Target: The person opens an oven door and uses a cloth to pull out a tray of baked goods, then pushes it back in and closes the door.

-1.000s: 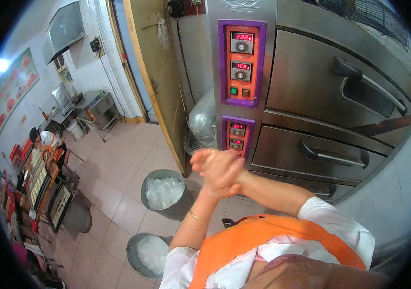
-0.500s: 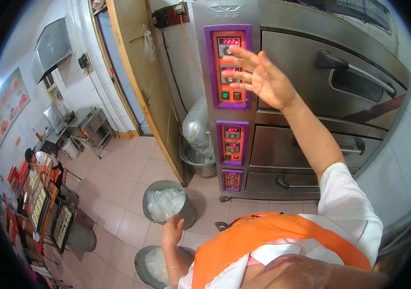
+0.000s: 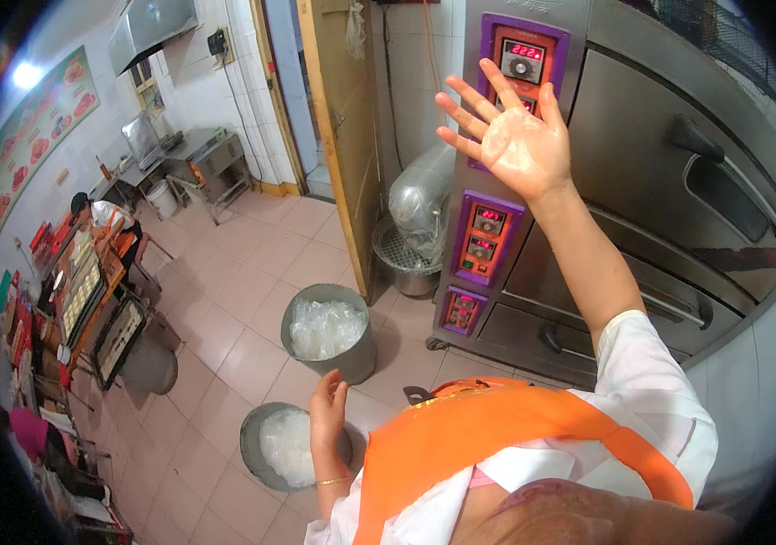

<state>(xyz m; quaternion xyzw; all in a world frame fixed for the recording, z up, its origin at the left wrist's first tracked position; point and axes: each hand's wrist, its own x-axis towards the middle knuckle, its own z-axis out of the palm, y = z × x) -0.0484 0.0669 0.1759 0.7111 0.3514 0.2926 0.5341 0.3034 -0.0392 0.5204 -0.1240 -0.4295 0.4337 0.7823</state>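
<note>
My right hand (image 3: 524, 145) is raised with its palm up and fingers spread, holding nothing. It is in front of the upper purple-framed control panel (image 3: 522, 59) of a steel deck oven (image 3: 642, 109); whether it touches anything is not apparent. Lower down, beside my orange apron (image 3: 461, 427), my left hand (image 3: 328, 409) has loosely bent fingers, thumb apart, with nothing visible in it. It appears in front of two grey bins, one (image 3: 361, 350) holding clear plastic bags, the other (image 3: 252, 436) with pale translucent plastic inside.
A co-worker (image 3: 102, 218) sits at a table with trays of pale pieces (image 3: 79, 304) on the left; another person's magenta clothing (image 3: 29, 431) shows below. An open wooden door (image 3: 343, 182), a wrapped machine (image 3: 420, 204) and a steel worktop (image 3: 206, 168) stand beyond.
My clasped hands have separated. The right rose to the upper panel and spread its fingers, palm turning up; the left dropped toward the bins. My view has shifted slightly.
</note>
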